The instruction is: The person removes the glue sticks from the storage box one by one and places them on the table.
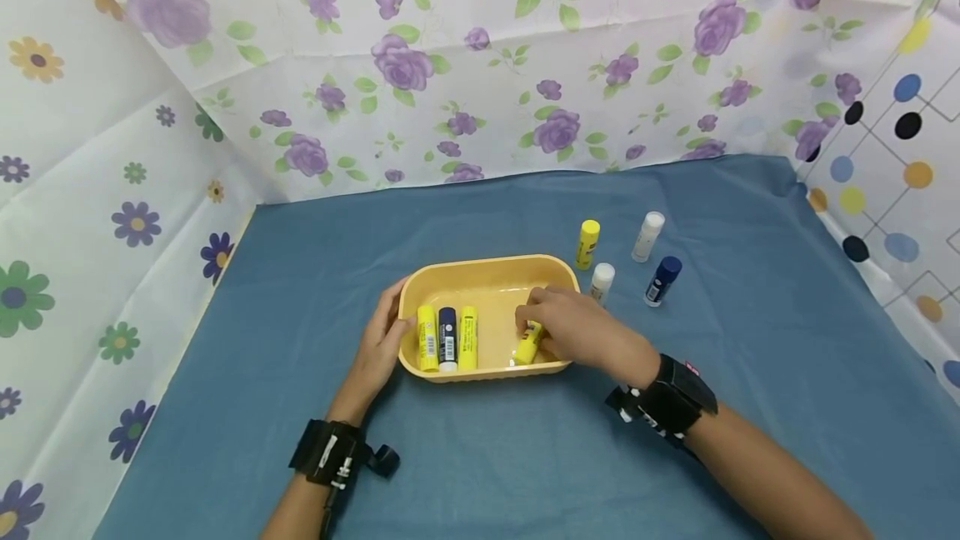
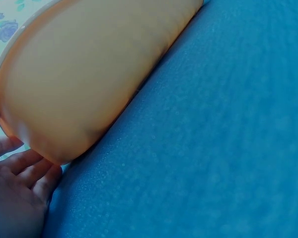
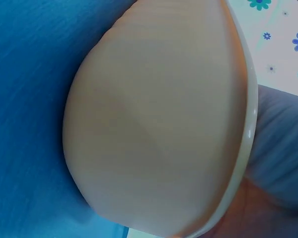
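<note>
A yellow plastic tray [image 1: 487, 275] stands on the cloth. My left hand [image 1: 378, 344] grips its left end, thumb at the rim and fingers against the outer wall, as the left wrist view shows. Inside, at the left, a yellow glue stick [image 1: 427, 340], a navy one [image 1: 447, 336] and another yellow one [image 1: 468, 338] lie side by side. Reaching over the right rim, my right hand [image 1: 573, 327] holds a yellow glue stick [image 1: 528, 347] low in the tray; the fingers partly cover it. In the right wrist view the tray's wall [image 3: 154, 119] hides the fingertips.
Right of the tray stand a yellow glue stick [image 1: 588, 243], a white one [image 1: 648, 237], a navy-capped one [image 1: 663, 281] and a second white one [image 1: 602, 282], partly behind my right hand. Blue cloth [image 1: 495, 457] covers the table. Flowered sheets [image 1: 465, 65] hang at the back and sides.
</note>
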The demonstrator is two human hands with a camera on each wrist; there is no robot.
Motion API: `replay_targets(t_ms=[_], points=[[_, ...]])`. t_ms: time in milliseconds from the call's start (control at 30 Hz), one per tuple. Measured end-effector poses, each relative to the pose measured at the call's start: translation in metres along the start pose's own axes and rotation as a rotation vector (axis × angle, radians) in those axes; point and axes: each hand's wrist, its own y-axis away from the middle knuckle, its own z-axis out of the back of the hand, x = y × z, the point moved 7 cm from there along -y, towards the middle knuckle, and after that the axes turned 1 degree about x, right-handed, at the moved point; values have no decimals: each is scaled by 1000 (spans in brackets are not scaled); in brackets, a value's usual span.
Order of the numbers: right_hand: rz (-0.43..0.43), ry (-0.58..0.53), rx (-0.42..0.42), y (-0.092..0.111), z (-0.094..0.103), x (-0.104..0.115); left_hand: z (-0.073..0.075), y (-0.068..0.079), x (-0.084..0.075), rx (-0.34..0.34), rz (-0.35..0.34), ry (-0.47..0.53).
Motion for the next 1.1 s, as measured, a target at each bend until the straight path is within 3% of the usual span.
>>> replay_targets(t_ms=[133,300,667,933,1100], points=[[13,-13,-41,-1,2,0,-2,3,-15,14,-5,-11],[2,-97,-88,-3,5,-3,-3,4,-20,17,-12,-19],[49,-147,-185,-4,14,-3,-3,0,-20,4,-29,-19],[8,-112,-294,-5,26,-3,-2,2,-19,5,-28,-1],[8,-116,-320,-6,31,-4,0,3,-18,-2,-27,4]])
